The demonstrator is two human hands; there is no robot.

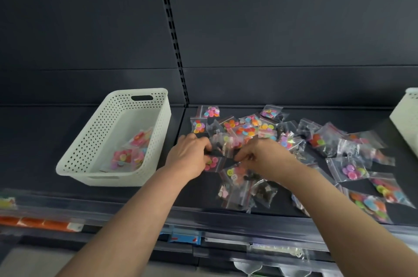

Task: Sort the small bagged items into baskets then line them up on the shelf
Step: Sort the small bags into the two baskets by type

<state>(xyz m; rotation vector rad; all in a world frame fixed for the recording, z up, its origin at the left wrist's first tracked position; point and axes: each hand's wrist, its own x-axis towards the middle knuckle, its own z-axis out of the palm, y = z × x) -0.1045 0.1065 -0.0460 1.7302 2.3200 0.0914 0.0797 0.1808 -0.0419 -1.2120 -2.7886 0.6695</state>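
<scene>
White plastic basket (90, 140) sits on the dark shelf (40, 131) to my left, with a few bags of bright buttons (133, 152) lying in its near end. Right of it, a loose pile of button bags (248, 127) spreads across the shelf. My left hand (190, 156) and right hand (264, 156) are close together at the pile's near side, fingers curled, pinching one clear bag (224, 151) between them.

The basket (95, 140) is matt perforated plastic. Right of the basket, the bags (334, 164) are glossy, crinkled clear plastic holding shiny buttons (351, 171). Beneath the basket, the shelf (34, 140) looks smooth, matt metal.
</scene>
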